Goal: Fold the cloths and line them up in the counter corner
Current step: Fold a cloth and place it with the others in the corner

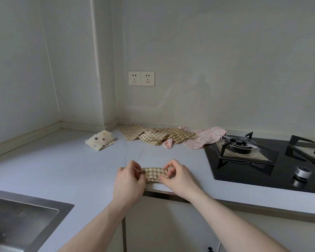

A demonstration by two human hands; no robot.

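The small beige checked cloth (155,175) is soft woven fabric with wavy cut edges. The pale grey counter (62,170) looks smooth and matt. The black glass hob (244,171) is glossy, with dark matt metal pan supports (238,142). The steel sink (25,215) has a brushed, dull shine.
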